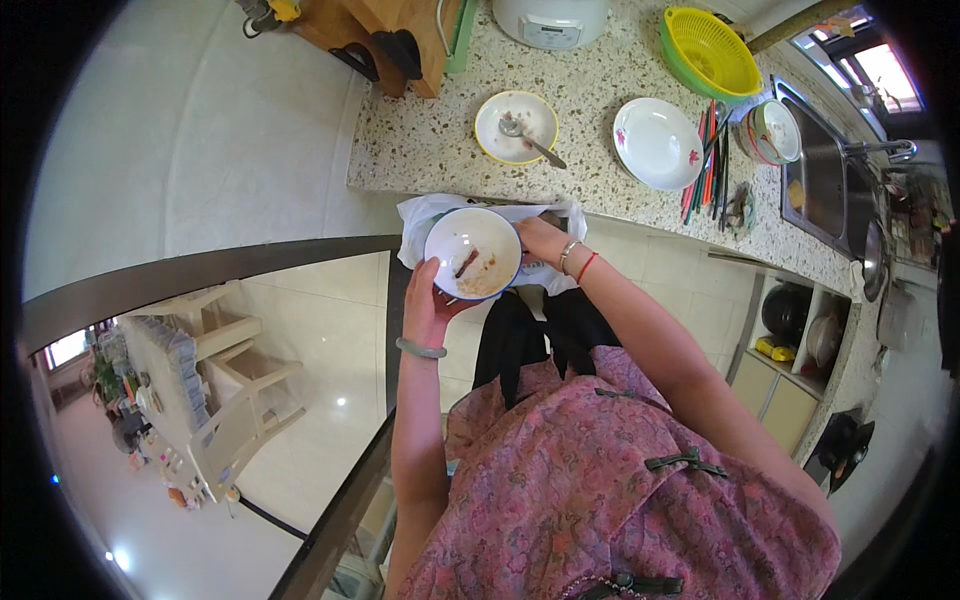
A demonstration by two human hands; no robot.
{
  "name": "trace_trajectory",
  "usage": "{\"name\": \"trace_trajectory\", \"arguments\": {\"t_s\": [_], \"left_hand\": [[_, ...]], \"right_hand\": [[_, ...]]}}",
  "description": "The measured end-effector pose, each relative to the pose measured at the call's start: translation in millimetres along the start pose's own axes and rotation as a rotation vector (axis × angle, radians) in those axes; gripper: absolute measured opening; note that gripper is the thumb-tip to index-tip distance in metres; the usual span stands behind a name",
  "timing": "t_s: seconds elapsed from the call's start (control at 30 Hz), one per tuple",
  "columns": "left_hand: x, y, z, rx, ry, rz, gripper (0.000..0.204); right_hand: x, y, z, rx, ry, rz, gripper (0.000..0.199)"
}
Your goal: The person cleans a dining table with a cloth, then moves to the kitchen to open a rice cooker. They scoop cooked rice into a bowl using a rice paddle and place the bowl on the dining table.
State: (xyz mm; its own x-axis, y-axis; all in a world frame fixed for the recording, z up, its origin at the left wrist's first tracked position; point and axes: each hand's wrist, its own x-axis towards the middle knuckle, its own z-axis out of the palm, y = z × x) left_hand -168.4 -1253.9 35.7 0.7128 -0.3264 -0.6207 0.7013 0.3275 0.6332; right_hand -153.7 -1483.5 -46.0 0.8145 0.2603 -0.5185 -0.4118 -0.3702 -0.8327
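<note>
Two hands are seen, and one white bowl point(472, 253) with a blue rim is held between them over a white plastic bag point(415, 228) that hangs at the counter's front edge. The left hand point(432, 300) is cupped under the bowl's near side, thumb hooked over the rim; a pale green bangle point(420, 349) is worn on that wrist. The right hand point(541, 240) is closed on the bowl's far-right rim, with a silver bracelet and a red cord at its wrist. Brownish scraps and a smear of sauce are left inside the bowl.

Beyond, on the speckled stone counter point(430, 140), a second, yellow-rimmed bowl point(516, 126) is set with one metal spoon point(530, 140) resting in it. To its right one round white plate point(657, 143) with small red flowers is laid, and just beside that a bundle of coloured chopsticks point(705, 165), too many and too overlapped to be counted. One more bowl point(772, 132) stands tilted at the edge of the steel sink point(830, 185). Farther back one yellow-green plastic colander point(710, 52) and what may be a white rice cooker point(551, 20) are placed, with a wooden block point(390, 35) at the far left
</note>
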Motion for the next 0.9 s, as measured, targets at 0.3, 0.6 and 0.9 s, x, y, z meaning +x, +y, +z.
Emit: {"name": "trace_trajectory", "arguments": {"t_s": [0.3,0.6,0.9], "left_hand": [[11,-13,-8,0.287,0.19,-0.018,0.056],[15,-18,4,0.254,0.115,0.051,0.057],[14,-15,12,0.313,0.291,0.158,0.057]], "right_hand": [[-15,-9,9,0.292,0.4,-0.255,0.021],[-2,-33,60,-0.118,0.498,-0.706,0.016],[1,-23,41,-0.238,0.219,-0.64,0.015]]}}
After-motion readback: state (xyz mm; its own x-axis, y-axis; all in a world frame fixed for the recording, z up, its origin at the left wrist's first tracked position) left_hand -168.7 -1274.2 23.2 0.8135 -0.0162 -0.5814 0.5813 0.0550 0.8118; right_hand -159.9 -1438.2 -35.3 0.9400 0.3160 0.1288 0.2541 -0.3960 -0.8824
